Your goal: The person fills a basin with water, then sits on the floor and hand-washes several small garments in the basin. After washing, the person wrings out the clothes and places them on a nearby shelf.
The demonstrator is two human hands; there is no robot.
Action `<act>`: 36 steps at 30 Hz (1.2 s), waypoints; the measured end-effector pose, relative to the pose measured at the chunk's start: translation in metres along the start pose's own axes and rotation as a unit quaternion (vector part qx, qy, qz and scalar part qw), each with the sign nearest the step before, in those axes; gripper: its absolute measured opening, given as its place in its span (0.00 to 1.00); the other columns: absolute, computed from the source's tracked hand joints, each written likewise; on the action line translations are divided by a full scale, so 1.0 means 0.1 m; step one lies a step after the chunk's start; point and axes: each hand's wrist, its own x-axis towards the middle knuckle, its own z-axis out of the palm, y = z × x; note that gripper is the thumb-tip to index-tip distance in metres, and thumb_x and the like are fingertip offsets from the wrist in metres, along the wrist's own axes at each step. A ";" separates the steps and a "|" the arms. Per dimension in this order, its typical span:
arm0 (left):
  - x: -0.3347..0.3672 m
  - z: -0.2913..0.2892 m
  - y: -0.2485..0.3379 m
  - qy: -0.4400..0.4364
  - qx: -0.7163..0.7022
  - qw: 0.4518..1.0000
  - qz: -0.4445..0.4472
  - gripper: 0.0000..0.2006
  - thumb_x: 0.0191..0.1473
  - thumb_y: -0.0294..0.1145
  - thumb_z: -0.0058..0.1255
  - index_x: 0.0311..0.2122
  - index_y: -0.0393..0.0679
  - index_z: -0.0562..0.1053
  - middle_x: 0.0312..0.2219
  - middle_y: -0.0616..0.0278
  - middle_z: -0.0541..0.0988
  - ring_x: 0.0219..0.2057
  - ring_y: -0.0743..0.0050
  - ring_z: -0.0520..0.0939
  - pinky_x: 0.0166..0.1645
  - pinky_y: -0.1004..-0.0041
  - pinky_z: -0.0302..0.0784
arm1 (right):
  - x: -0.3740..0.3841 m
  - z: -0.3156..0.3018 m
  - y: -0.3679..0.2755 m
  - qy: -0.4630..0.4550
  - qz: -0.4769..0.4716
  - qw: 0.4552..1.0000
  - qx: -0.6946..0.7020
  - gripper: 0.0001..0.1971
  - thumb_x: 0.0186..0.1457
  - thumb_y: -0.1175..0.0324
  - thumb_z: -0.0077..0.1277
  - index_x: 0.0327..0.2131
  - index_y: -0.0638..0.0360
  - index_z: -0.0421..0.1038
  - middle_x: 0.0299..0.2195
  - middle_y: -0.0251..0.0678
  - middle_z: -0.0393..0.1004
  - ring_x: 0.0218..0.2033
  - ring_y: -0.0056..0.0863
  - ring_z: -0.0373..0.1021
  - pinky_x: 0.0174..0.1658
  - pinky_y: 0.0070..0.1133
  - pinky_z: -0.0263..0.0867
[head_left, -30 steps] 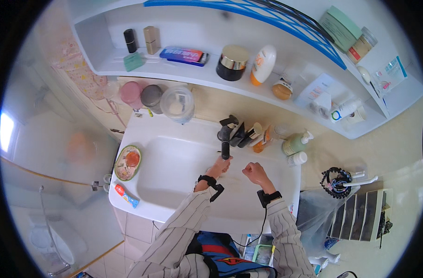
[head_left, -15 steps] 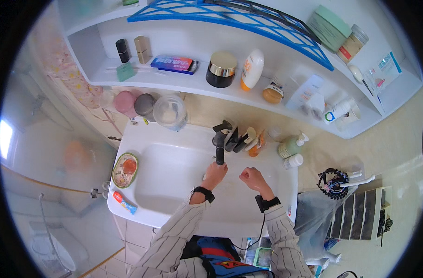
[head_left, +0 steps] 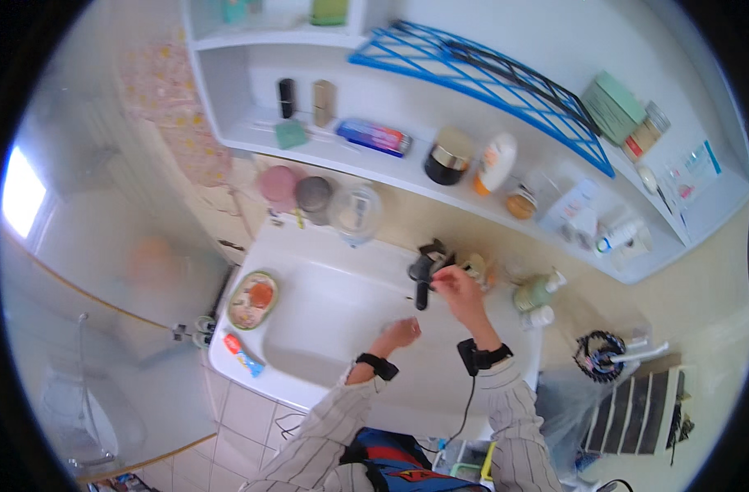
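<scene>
A black faucet [head_left: 422,283] stands at the back of a white sink [head_left: 309,299]. My right hand [head_left: 463,297] is raised beside the faucet's right side, its fingers stretched toward the spout. Whether the fingertips touch it, I cannot tell. Lower down, my left hand [head_left: 401,334] hovers over the basin in front of the spout, with curled fingers; its palm is hidden. Black bands circle both wrists, and a cable hangs from the right one. Behind my right hand, several bottles [head_left: 475,264] are partly covered.
On the sink's left rim sit an oval soap dish [head_left: 245,310] with orange soap [head_left: 261,294] and a red-and-blue tube [head_left: 245,354]. A green pump bottle [head_left: 537,291] and a white bottle [head_left: 537,318] stand right. A white shelf [head_left: 309,146] with cosmetics overhangs the back.
My right hand has gone up to the faucet and its fingers have uncurled from a fist. My left hand has dropped from the spout's tip toward me. The view has shifted.
</scene>
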 end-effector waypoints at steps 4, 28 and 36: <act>-0.50 -0.33 -0.10 0.039 -0.044 0.987 -0.152 0.12 0.52 0.40 0.43 0.35 0.43 0.70 0.31 0.49 0.78 0.36 0.45 0.77 0.40 0.53 0.72 | 0.36 0.14 -0.20 0.004 -0.042 0.981 0.189 0.07 0.51 0.74 0.50 0.35 0.64 0.70 0.32 0.33 0.75 0.35 0.22 0.71 0.42 0.17 0.65; -1.22 -0.93 0.19 0.082 0.012 0.988 -0.127 0.11 0.51 0.37 0.48 0.41 0.49 0.69 0.41 0.57 0.71 0.46 0.49 0.72 0.50 0.38 0.60 | -1.37 0.13 0.98 -0.117 0.072 0.942 -0.307 0.19 0.43 0.59 0.59 0.38 0.60 0.72 0.34 0.42 0.73 0.40 0.36 0.69 0.49 0.31 0.63; -1.22 -0.66 0.25 0.049 0.315 0.932 -0.172 0.07 0.49 0.31 0.48 0.34 0.41 0.72 0.33 0.55 0.76 0.37 0.55 0.76 0.46 0.57 0.69 | -1.57 0.13 0.97 -0.113 -0.024 0.854 -0.507 0.14 0.45 0.62 0.55 0.36 0.58 0.73 0.32 0.41 0.75 0.37 0.40 0.71 0.43 0.32 0.67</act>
